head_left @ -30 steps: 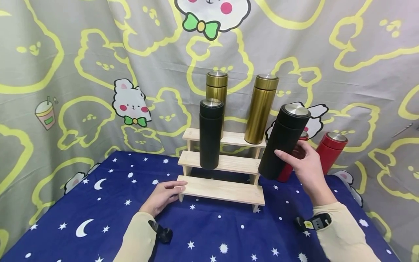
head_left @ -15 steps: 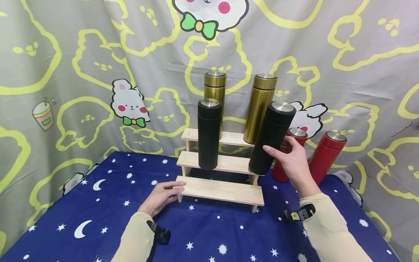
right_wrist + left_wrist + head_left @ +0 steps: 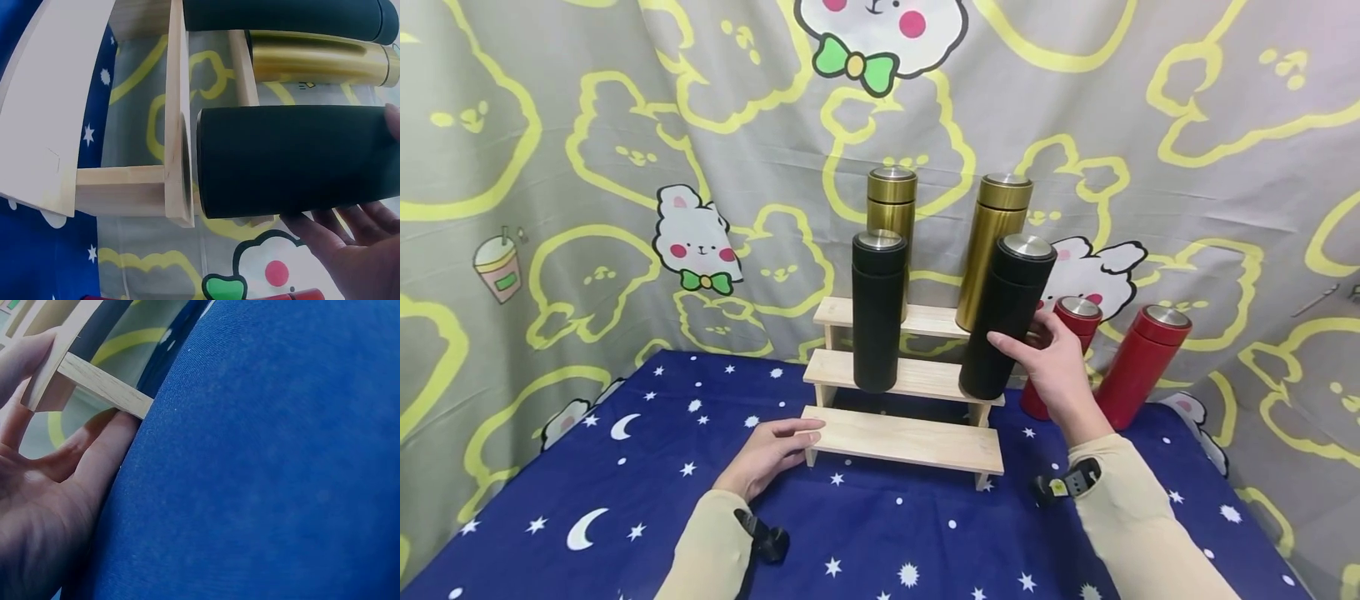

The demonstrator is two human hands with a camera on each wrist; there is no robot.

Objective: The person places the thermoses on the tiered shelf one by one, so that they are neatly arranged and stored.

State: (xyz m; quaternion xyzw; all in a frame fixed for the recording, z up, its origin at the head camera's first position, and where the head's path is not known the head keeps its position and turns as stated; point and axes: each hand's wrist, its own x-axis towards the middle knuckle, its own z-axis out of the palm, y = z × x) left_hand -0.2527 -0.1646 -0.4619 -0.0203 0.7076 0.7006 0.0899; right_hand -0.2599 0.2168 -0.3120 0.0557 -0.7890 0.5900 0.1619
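Your right hand grips one black bottle just over the middle shelf at three o'clock; your left hand holds the wooden rack at eight o'clock (presumably to steady it).

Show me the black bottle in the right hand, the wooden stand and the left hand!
Black bottle (image 3: 1006, 310): head view, middle of its body.
Wooden stand (image 3: 906, 436): head view, bare top of its lowest step.
Left hand (image 3: 766, 454): head view, middle of the hand.
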